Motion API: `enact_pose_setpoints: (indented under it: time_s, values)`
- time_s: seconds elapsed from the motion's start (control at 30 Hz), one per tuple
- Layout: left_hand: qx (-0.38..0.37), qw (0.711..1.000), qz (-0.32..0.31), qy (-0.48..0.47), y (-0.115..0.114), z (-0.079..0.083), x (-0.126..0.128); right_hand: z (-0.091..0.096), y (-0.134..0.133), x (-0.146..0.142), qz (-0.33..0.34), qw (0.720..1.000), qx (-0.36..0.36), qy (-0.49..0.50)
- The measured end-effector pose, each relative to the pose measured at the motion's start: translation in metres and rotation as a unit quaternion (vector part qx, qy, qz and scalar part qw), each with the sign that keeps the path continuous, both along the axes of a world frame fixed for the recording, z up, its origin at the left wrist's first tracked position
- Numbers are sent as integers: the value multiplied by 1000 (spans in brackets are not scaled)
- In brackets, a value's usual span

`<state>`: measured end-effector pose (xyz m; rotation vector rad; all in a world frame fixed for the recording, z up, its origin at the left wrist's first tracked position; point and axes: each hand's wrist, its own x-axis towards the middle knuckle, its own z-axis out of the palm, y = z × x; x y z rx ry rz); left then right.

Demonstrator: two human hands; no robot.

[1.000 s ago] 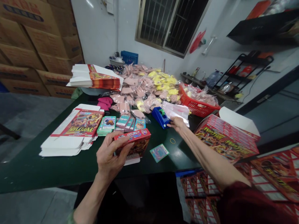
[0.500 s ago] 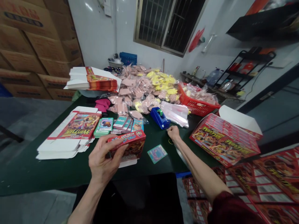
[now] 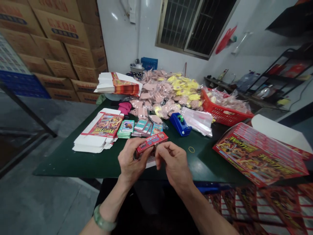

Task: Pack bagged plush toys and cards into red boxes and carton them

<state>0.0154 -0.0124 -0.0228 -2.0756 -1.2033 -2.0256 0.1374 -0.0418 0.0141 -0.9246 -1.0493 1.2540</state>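
My left hand [image 3: 133,160] is wrapped round a small red printed box [image 3: 153,142], held upright just above the table's near edge. At the right side of that box is my right hand [image 3: 172,160], its fingers curled and pinched together; anything between them is hidden. A white flap shows under the box. Just beyond the hands lie stacks of green-edged cards [image 3: 126,128] and several more card packs [image 3: 143,126]. A blue tape dispenser [image 3: 181,124] with a green roll stands behind my right hand, and a yellow rubber band [image 3: 191,149] lies to its right.
Flattened red-and-white boxes [image 3: 97,130] are stacked at left. Bagged pink and yellow pieces [image 3: 163,91] pile up at the back beside a red basket [image 3: 225,112]. A display carton [image 3: 256,156] of red boxes stands at right; clear plastic bags [image 3: 199,119] lie behind the dispenser.
My right hand has come from beside the tape dispenser to the box in my left hand. The view has turned left. The loose card on the table no longer shows.
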Motion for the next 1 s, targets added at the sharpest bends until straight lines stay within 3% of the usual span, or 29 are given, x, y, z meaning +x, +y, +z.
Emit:
enact_pose_setpoints:
  time_s: [0.23, 0.43, 0.5, 0.63, 0.83, 0.9, 1.0]
  values:
    - [7, 1000, -2, 6, -1, -2, -2, -2, 11, -6, -27, 998, -52, 27]
    - [-7, 982, -48, 185, 5, 4, -18, -2, 13, -8, -33, 997, -64, 22]
    - [-17, 975, -78, 208, 6, 8, -22, -7, 15, -10, -45, 997, -61, 15]
    - [-11, 979, -131, 158, 9, 10, -21, -32, 18, -17, -82, 994, -75, -13]
    - [48, 996, -10, 72, 19, 12, -10, -82, 16, -16, -44, 974, -220, -25]
    - [34, 998, 40, 29, 15, 14, -12, -85, 15, -13, -50, 974, -221, -16]
    - [-27, 989, 118, -82, 4, 9, -19, -74, 18, -9, -81, 982, -172, -1]
